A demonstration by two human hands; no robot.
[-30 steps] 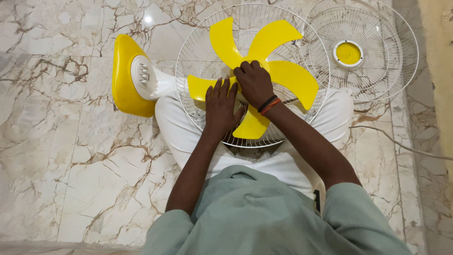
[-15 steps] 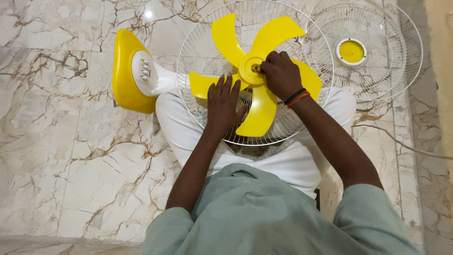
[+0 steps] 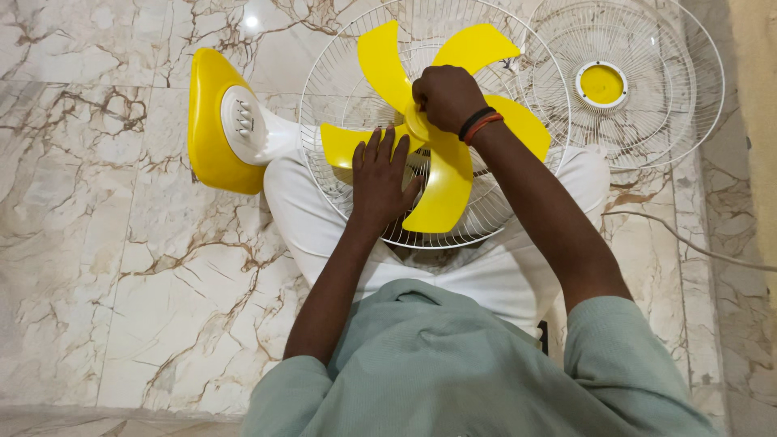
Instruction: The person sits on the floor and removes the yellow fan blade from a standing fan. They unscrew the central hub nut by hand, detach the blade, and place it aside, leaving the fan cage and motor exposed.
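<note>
Seated on marble floor (image 3: 121, 243), fan blade (image 3: 443, 174) in rear grille (image 3: 332, 81) on lap; left hand (image 3: 382, 182) flat, fingers spread on blade; right hand (image 3: 443, 95) curled tight over hub.

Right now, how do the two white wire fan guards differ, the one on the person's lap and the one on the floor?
The lap guard holds the yellow blade, with both hands on it; the floor guard lies bare beside it, untouched. The floor guard has a yellow centre disc; the lap guard's middle is hidden. Both are round white wire.

surface: marble floor (image 3: 121, 267) | on it: yellow fan base (image 3: 206, 121); white front grille (image 3: 639, 81); white cord (image 3: 688, 247)
</note>
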